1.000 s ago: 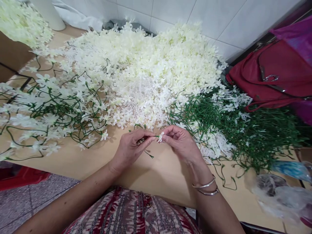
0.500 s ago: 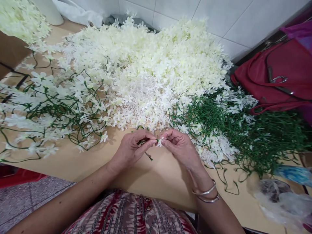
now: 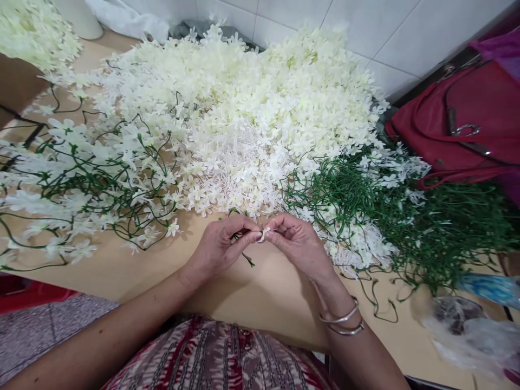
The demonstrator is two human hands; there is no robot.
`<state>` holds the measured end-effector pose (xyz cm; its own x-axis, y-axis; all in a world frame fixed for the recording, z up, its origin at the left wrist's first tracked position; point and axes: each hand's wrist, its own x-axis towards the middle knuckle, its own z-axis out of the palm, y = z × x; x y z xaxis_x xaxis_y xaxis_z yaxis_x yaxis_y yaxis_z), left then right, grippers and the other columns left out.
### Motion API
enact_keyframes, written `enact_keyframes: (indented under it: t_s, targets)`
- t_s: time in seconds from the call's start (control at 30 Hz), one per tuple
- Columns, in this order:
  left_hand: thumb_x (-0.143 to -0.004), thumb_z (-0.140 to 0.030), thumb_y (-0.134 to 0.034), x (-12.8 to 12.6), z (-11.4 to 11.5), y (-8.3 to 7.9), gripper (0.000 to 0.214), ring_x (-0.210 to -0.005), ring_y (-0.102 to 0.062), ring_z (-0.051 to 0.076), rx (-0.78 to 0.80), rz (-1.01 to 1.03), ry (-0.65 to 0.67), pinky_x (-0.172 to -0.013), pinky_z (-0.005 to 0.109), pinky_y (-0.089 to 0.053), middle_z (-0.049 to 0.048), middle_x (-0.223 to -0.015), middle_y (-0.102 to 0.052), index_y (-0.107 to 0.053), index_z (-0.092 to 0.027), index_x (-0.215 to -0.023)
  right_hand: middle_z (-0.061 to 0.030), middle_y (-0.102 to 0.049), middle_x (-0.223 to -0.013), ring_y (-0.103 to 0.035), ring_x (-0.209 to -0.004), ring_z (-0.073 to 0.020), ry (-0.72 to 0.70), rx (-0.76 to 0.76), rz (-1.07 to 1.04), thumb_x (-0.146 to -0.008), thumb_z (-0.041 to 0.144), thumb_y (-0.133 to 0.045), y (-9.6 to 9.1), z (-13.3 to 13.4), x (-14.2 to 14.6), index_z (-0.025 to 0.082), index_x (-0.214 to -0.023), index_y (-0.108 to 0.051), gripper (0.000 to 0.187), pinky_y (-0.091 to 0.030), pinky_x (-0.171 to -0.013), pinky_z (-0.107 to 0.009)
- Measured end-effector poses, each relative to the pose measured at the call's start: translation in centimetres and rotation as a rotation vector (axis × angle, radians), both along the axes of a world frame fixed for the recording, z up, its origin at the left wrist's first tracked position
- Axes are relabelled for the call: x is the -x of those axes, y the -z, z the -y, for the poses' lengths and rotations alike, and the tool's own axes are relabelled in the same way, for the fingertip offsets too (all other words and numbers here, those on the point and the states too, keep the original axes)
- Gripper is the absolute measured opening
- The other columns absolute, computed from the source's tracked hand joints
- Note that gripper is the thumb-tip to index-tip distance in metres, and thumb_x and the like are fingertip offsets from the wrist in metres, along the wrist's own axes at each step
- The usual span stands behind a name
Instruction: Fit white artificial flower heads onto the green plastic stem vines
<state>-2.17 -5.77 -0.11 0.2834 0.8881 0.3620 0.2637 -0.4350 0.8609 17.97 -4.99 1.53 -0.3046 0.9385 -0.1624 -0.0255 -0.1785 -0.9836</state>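
My left hand pinches a thin green stem whose end hangs below the fingers. My right hand, with two metal bangles on the wrist, pinches a small white artificial flower against the stem's tip. Both hands meet above the tan table, just in front of a big heap of loose white flowers. Bare green stems lie in a pile to the right. Finished stems carrying flowers spread out on the left.
A red handbag sits at the back right against the tiled wall. Clear plastic bags lie at the table's right front corner. Another clump of white flowers is at the far left back.
The hands have drawn slightly closer, pressing the flower onto the stem tip. The view has shifted a little; nothing else has moved.
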Motion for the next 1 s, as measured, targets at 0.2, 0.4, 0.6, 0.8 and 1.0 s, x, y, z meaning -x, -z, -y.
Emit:
enact_keyframes:
  t_s: [0.2, 0.4, 0.6, 0.8, 1.0]
  targets:
    - [-0.097, -0.021, -0.071, -0.3, 0.4, 0.2, 0.003, -0.074, -0.069, 0.013, -0.003, 0.063, -0.077, -0.069, 0.023, -0.051, 0.0011, -0.084, -0.076, -0.074, -0.020, -0.098, 0.0003, -0.069, -0.080, -0.063, -0.075, -0.0152, 0.027, -0.044, 0.005, -0.080, 0.048, -0.088, -0.5, -0.3, -0.1, 0.023, -0.088, -0.071, 0.032, -0.054, -0.075, -0.030]
    - [-0.099, -0.022, -0.068, 0.4, 1.7, -1.3, 0.004, -0.079, -0.070, 0.014, 0.046, 0.108, -0.103, -0.074, 0.025, -0.053, 0.0018, -0.087, -0.075, -0.071, -0.020, -0.097, -0.0026, -0.071, -0.090, -0.064, -0.085, -0.0170, 0.040, -0.212, 0.225, -0.088, 0.034, -0.080, -2.2, -0.2, -2.3, 0.021, -0.094, -0.073, 0.016, -0.051, -0.079, -0.031]
    - [-0.102, -0.024, -0.065, 2.3, 3.1, -1.1, 0.012, -0.094, -0.074, 0.019, -0.081, -0.286, 0.223, -0.085, 0.032, -0.055, 0.0045, -0.102, -0.079, -0.074, -0.022, -0.109, -0.0018, -0.067, -0.087, -0.059, -0.080, -0.0176, -0.179, -0.379, 0.584, -0.091, 0.018, -0.071, -2.3, 0.1, -2.8, 0.022, -0.084, -0.071, 0.008, -0.045, -0.072, -0.032]
    - [-0.102, -0.021, -0.063, 3.4, 3.8, -0.4, 0.012, -0.100, -0.072, 0.019, -0.170, -0.366, 0.038, -0.089, 0.032, -0.054, 0.0052, -0.108, -0.077, -0.071, -0.021, -0.111, -0.0015, -0.062, -0.088, -0.057, -0.082, -0.0174, -0.219, -0.470, 0.778, -0.093, 0.005, -0.062, -2.0, 0.1, -2.8, 0.020, -0.081, -0.062, 0.019, -0.040, -0.074, -0.031]
    - [-0.102, -0.019, -0.062, 3.7, 3.1, -0.8, 0.007, -0.087, -0.069, 0.016, -0.120, -0.336, -0.192, -0.080, 0.028, -0.054, 0.0033, -0.097, -0.073, -0.068, -0.020, -0.105, -0.0026, -0.061, -0.094, -0.056, -0.083, -0.0172, -0.250, -0.478, 0.804, -0.093, 0.005, -0.064, -2.3, 0.2, -2.6, 0.020, -0.087, -0.063, 0.017, -0.039, -0.076, -0.030]
